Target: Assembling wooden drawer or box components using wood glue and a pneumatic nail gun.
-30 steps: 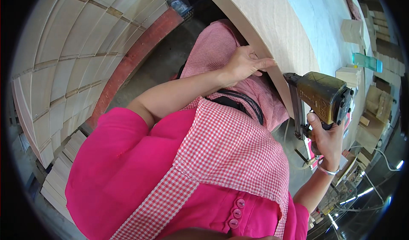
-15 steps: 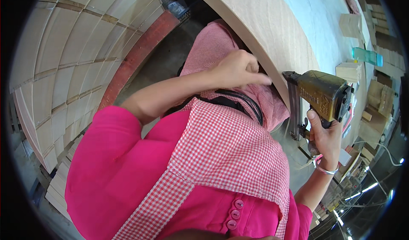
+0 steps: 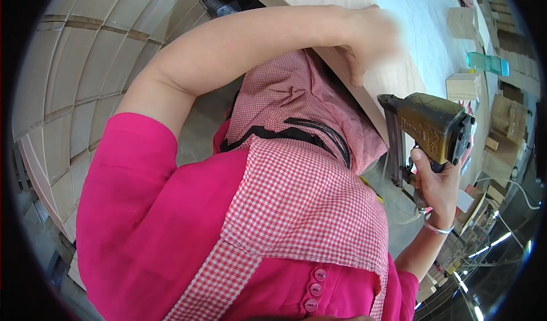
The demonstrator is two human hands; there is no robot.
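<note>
My right hand (image 3: 437,187) is wrapped round the handle of a pneumatic nail gun (image 3: 430,121), dark and gold-coloured, held at the right by the table's near edge. Its long, narrow magazine hangs down on the left side of the tool. Across the pale wooden board (image 3: 399,80) on the table reaches my left hand (image 3: 367,39), thumb pointing down near the board's edge. Its other fingers are smeared, so whether they hold anything is hidden.
Stacked pale wooden panels (image 3: 85,64) stand at the left. On the table's far right are a light bluish sheet (image 3: 424,33), wooden block stacks (image 3: 462,86) and a teal plastic bottle (image 3: 488,64). A pale hose (image 3: 521,193) curves at the right.
My left hand has swung from above my lap, forward and to the right, over the wooden board. My right hand and the nail gun have hardly moved.
</note>
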